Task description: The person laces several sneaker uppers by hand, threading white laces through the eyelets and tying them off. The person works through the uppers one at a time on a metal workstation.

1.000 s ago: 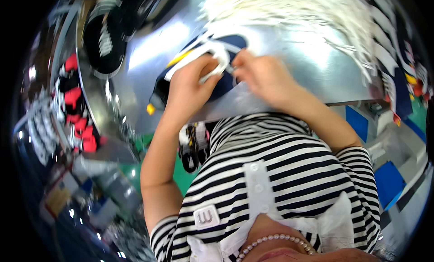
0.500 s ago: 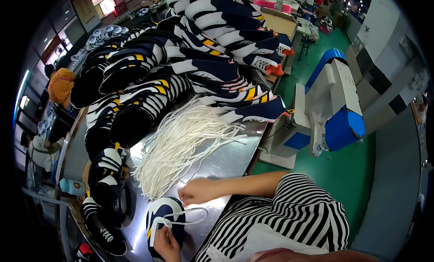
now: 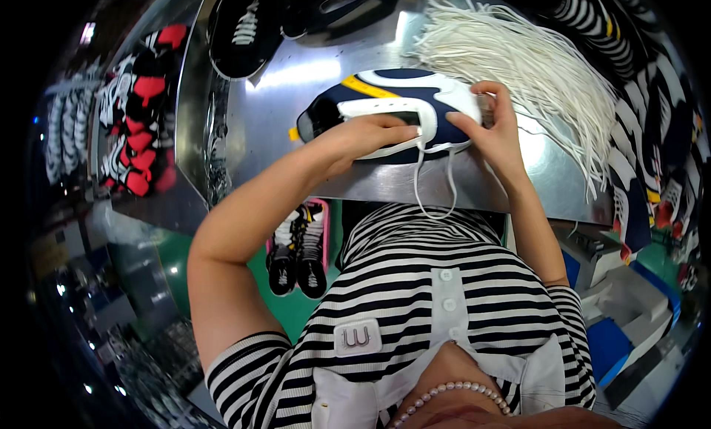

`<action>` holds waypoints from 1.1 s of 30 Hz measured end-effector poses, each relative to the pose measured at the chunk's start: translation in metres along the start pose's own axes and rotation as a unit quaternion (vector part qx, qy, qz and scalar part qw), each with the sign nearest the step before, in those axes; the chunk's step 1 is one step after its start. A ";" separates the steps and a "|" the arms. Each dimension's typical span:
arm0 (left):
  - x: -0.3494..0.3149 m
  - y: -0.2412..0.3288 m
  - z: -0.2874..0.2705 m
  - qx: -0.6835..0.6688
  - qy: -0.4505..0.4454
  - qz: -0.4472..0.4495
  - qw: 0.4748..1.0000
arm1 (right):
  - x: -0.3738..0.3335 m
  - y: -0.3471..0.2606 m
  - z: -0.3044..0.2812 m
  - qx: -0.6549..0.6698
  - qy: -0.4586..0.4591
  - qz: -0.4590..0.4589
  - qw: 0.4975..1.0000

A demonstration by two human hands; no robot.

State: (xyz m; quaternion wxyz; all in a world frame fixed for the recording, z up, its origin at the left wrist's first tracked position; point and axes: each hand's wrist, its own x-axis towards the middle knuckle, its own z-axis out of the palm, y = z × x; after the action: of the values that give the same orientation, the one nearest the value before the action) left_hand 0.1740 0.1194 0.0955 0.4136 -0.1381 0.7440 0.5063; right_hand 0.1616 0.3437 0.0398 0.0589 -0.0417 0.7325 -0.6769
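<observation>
A navy and white sneaker (image 3: 392,79) with a yellow stripe lies sideways on the metal tabletop, its toe to the right. My left hand (image 3: 364,138) reaches over its near side, with the fingers closed at the shoe opening and white eyelet strip. Around the toe end, my right hand (image 3: 495,125) curls its thumb and fingers, gripping the shoe. A white shoelace (image 3: 419,184) passes through the front eyelets and hangs in a loop over the table's near edge. Behind my right hand spreads a pile of loose white laces (image 3: 511,66).
Black shoes (image 3: 244,32) stand at the far left of the metal table (image 3: 281,125). More striped shoe uppers (image 3: 626,155) are heaped at the right. Red and white shoes (image 3: 144,125) line another surface at left. A pair of shoes (image 3: 298,244) sits below the table edge.
My view has swung left and down. My right hand has come from beside the lace pile onto the sneaker's toe. The sneaker now lies crosswise, with my left hand still on it.
</observation>
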 end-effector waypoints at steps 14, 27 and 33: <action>0.051 -0.025 0.003 0.082 0.218 0.307 0.923 | 0.007 0.002 -0.006 0.090 0.014 0.199 0.976; 0.035 -0.029 -0.006 0.237 0.276 0.391 0.846 | -0.002 -0.005 -0.004 0.090 -0.019 0.175 0.980; -0.037 -0.079 -0.111 0.248 0.531 0.367 0.723 | 0.001 -0.004 -0.013 0.155 0.009 0.118 0.981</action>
State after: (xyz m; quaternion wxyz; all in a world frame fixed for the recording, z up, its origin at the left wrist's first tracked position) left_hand 0.1931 -0.0198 0.0890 -0.2475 0.0068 0.9333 0.2600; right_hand 0.1590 0.3563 0.0450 0.1370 0.0607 0.6187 -0.7712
